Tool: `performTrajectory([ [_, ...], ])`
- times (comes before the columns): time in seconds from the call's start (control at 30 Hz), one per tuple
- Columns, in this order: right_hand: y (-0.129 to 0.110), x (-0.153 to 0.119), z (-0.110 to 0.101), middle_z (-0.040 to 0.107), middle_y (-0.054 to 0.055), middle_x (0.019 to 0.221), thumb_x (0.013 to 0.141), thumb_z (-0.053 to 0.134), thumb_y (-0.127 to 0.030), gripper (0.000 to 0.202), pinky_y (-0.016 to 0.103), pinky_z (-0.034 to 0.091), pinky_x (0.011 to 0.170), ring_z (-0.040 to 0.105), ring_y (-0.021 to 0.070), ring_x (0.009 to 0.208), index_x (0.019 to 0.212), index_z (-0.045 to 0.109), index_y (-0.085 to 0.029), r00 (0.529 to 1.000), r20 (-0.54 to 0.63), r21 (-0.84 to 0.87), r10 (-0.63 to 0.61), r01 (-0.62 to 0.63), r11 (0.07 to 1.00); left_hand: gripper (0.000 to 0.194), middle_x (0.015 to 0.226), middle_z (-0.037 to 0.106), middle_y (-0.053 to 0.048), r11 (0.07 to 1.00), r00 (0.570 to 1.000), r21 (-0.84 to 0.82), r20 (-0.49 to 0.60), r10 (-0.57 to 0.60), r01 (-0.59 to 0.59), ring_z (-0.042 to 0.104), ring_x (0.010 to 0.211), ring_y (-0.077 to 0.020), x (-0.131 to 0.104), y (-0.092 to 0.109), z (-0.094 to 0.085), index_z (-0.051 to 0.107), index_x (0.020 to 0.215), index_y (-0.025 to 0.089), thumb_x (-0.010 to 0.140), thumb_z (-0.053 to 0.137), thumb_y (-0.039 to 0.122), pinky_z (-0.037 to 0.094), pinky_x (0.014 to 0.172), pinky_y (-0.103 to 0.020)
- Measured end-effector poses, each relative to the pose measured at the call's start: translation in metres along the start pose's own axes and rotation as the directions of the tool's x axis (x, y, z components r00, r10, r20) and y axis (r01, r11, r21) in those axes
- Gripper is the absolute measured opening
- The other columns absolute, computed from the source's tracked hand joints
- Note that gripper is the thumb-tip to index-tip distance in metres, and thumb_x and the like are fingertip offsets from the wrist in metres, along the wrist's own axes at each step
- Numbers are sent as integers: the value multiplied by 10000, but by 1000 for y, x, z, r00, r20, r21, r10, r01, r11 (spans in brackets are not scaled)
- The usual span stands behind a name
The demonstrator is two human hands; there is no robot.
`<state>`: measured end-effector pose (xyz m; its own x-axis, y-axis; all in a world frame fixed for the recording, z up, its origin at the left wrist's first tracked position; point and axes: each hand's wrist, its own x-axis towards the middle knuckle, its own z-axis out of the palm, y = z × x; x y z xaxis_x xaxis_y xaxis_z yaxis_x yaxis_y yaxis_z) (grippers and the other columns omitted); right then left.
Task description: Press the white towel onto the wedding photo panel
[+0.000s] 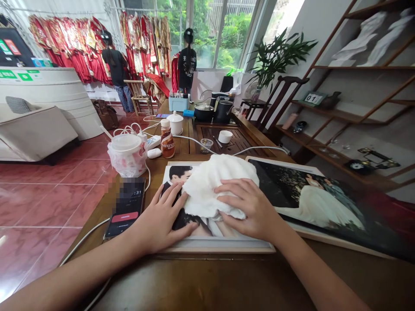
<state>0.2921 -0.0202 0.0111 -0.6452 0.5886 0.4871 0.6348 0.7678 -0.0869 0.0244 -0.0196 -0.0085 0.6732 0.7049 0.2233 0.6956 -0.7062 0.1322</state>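
Observation:
A framed portrait photo (177, 171) lies on the wooden table (201, 280) in front of me. On it rests a bunched white cloth (207, 185), which hides much of the picture. My right hand (251, 207) grips the cloth from the right, fingers curved over it and thumb at its near edge. With fingers spread, my left hand (164, 220) lies flat on the left part of the photo, fingertips close to the cloth. A second framed photo (324, 203), of a couple with a white gown, lies to the right, partly behind my right forearm.
Left of the photo are a phone (125, 207), a plastic-wrapped tub (128, 153) and cables. Beyond stand a coffee bottle (167, 140), a lidded white cup (175, 123), a small bowl (225, 137) and a tea tray (243, 140). Two people (187, 65) stand near racks of red garments.

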Motion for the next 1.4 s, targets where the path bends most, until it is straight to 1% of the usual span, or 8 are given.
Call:
performTrajectory([
  [0.17,-3,1,1,672,59,1156,842,642,-278,164,445,395,936,544,277,1171,990,601,-220,998,14,51,-63,63,997,701,1574,260,-141,999,1000,19,13,26,-26,175,1458,-322,0,-1,0,298,1505,156,945,492,529,155,1175,-546],
  [0.37,4,-1,-1,671,68,1145,864,626,-286,130,450,388,926,559,275,1138,971,606,-215,1000,8,-16,4,-4,1000,654,1545,323,-144,1000,1000,0,-5,-1,1,207,1450,-321,-1,-1,2,373,1464,149,971,423,575,173,1172,-547],
  [0.5,1,-1,1,664,69,1155,847,643,-272,154,451,388,938,540,281,1160,981,600,-210,999,-11,26,-44,44,999,695,1570,266,-155,1000,1000,1,0,9,-9,198,1452,-329,0,0,1,315,1499,138,963,449,560,174,1170,-549],
  [0.6,0,0,1,667,65,1153,848,642,-265,168,440,389,941,540,272,1165,1000,595,-210,997,2,67,-73,72,995,711,1568,274,-148,1000,1000,5,-8,24,-24,205,1447,-340,0,0,0,306,1508,150,945,497,538,166,1171,-554],
  [0.8,4,-1,0,660,67,1162,859,635,-281,149,450,384,938,544,277,1150,988,606,-211,1000,0,4,9,-9,1000,652,1533,341,-154,1000,999,-3,-34,8,-9,241,1437,-333,-1,0,1,395,1454,141,963,450,568,200,1164,-542],
  [1.0,-2,0,2,660,53,1182,865,635,-278,165,443,374,966,521,265,1191,1012,600,-210,997,29,81,-65,63,995,701,1568,276,-144,999,999,20,-22,38,-37,200,1447,-347,-1,-1,0,328,1497,150,932,522,518,165,1168,-559],
  [1.2,5,-1,1,655,61,1203,874,635,-282,196,451,373,961,525,274,1196,1052,608,-205,1000,23,4,-11,11,1000,668,1542,321,-161,1000,1000,2,-12,2,-2,223,1442,-339,0,0,1,375,1468,130,965,448,563,189,1165,-555],
  [1.4,0,-2,4,671,48,1195,866,639,-273,188,453,372,968,520,279,1211,1039,606,-207,996,9,46,-84,83,995,698,1570,273,-142,1000,999,1,-25,27,-27,185,1454,-338,1,1,-1,298,1513,158,955,483,536,167,1170,-562],
])
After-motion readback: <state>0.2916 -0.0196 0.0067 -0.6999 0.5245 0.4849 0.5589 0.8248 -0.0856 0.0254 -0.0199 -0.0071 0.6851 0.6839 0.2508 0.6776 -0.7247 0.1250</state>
